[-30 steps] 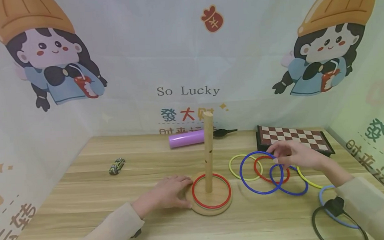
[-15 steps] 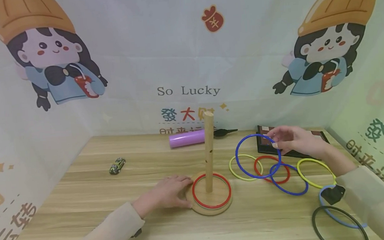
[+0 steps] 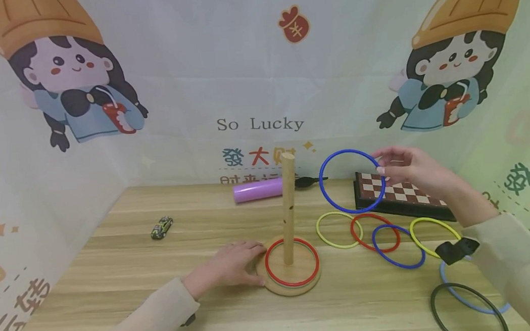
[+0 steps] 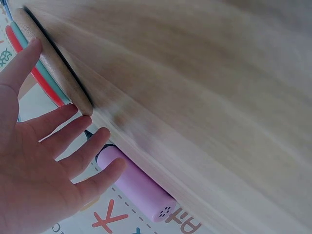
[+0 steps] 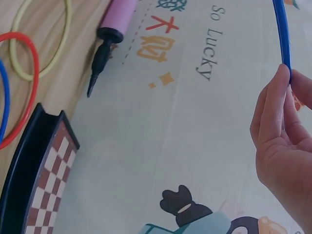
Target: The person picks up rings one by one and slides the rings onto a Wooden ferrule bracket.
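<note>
A blue ring (image 3: 322, 183) is raised above the table, standing nearly upright. My right hand (image 3: 415, 171) pinches its right edge between thumb and fingers, which the right wrist view also shows. To the left, a wooden post (image 3: 288, 204) stands on a round wooden base (image 3: 291, 291). Around the foot of the post lies a red ring (image 3: 318, 263), with a teal ring (image 4: 50, 79) beneath it in the left wrist view. My left hand (image 3: 230, 265) rests against the base's left side, fingers extended, with thumb and fingertips at its rim.
Right of the base lie a pale yellow ring (image 3: 317, 231), another red ring, another blue ring (image 3: 405, 267) and a yellow ring, overlapping in places. A black ring (image 3: 463, 285) crosses a light blue one. Behind are a checkered board (image 3: 403, 196) and a purple pump (image 3: 258, 190); a toy car (image 3: 162, 227) sits left.
My right hand has lifted the blue ring up from over the other rings, higher and slightly leftward, in front of the checkered board. My left hand has stayed at the base.
</note>
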Tool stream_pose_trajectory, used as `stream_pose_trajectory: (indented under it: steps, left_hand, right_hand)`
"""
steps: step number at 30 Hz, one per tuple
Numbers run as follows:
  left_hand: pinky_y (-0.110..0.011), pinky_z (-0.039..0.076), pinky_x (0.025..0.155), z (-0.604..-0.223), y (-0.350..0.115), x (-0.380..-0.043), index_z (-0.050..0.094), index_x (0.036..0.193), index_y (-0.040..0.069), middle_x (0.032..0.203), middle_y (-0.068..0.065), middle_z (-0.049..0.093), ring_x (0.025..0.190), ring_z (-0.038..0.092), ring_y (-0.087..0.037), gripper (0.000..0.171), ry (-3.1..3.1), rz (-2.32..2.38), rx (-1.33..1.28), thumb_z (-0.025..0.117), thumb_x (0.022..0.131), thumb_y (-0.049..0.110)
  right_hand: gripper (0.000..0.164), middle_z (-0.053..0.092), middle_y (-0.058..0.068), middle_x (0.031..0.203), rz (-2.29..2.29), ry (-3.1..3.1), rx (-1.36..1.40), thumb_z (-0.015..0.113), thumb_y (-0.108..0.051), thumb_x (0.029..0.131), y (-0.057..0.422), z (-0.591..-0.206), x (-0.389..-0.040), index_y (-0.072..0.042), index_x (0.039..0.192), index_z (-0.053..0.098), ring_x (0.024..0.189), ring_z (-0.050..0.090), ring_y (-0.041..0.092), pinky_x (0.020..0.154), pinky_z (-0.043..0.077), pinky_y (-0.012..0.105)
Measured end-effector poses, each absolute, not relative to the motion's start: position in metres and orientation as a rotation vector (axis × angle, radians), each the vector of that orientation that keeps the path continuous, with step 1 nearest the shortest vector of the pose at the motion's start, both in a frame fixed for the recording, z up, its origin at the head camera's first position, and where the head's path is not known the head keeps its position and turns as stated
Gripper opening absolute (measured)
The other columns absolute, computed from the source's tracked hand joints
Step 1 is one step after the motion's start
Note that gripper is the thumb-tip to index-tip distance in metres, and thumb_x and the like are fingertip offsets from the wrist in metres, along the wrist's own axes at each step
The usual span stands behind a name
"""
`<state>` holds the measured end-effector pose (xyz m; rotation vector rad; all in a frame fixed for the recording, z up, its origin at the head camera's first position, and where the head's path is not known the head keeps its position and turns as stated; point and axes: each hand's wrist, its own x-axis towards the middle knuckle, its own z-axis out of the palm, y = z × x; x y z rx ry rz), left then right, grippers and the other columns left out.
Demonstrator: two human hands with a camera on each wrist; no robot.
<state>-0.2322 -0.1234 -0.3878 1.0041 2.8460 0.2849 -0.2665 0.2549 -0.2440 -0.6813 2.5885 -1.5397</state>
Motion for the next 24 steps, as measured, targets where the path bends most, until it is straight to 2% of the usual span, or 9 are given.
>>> stream_pose_trajectory:
  steps: [4, 8, 15, 24]
  left_hand:
    - [-0.051, 0.029, 0.094, -0.387, -0.123, -0.232, 0.045, 0.127, 0.005, 0.130, -0.011, 0.042, 0.117, 0.037, -0.031, 0.071, 2.847, 0.281, 1.017, 0.065, 0.073, 0.048]
    - [-0.052, 0.029, 0.094, -0.386, -0.123, -0.231, 0.045, 0.127, 0.005, 0.130, -0.011, 0.042, 0.117, 0.037, -0.031, 0.071, 2.845, 0.281, 1.017, 0.065, 0.073, 0.047]
    - [-0.053, 0.028, 0.093, -0.387, -0.124, -0.232, 0.045, 0.127, 0.005, 0.129, -0.011, 0.042, 0.116, 0.037, -0.031, 0.071, 2.851, 0.273, 1.019, 0.065, 0.073, 0.048]
    - [-0.052, 0.030, 0.092, -0.386, -0.123, -0.232, 0.045, 0.127, 0.005, 0.129, -0.011, 0.043, 0.115, 0.038, -0.031, 0.071, 2.844, 0.278, 1.018, 0.065, 0.073, 0.048]
  right_hand:
    - [0.029, 0.053, 0.004, 0.091, -1.680, 2.511, -0.659, 0.055, -0.012, 0.088, 0.252, -0.237, -0.267, -0.004, 0.115, 0.047, 0.078, 0.055, 0.014, 0.069, 0.050, 0.026]
    - [0.022, 0.053, 0.004, 0.089, -1.914, 2.286, -0.687, 0.054, -0.007, 0.088, 0.247, -0.228, -0.267, -0.010, 0.109, 0.053, 0.075, 0.055, 0.013, 0.069, 0.050, 0.024]
    - [0.019, 0.056, 0.005, 0.086, -2.144, 2.014, -0.742, 0.052, -0.001, 0.087, 0.233, -0.211, -0.266, -0.010, 0.102, 0.059, 0.074, 0.056, 0.013, 0.068, 0.050, 0.023]
    - [0.020, 0.059, 0.005, 0.084, -2.160, 1.904, -0.758, 0.054, 0.000, 0.086, 0.205, -0.194, -0.266, -0.009, 0.103, 0.060, 0.075, 0.058, 0.014, 0.069, 0.050, 0.024]
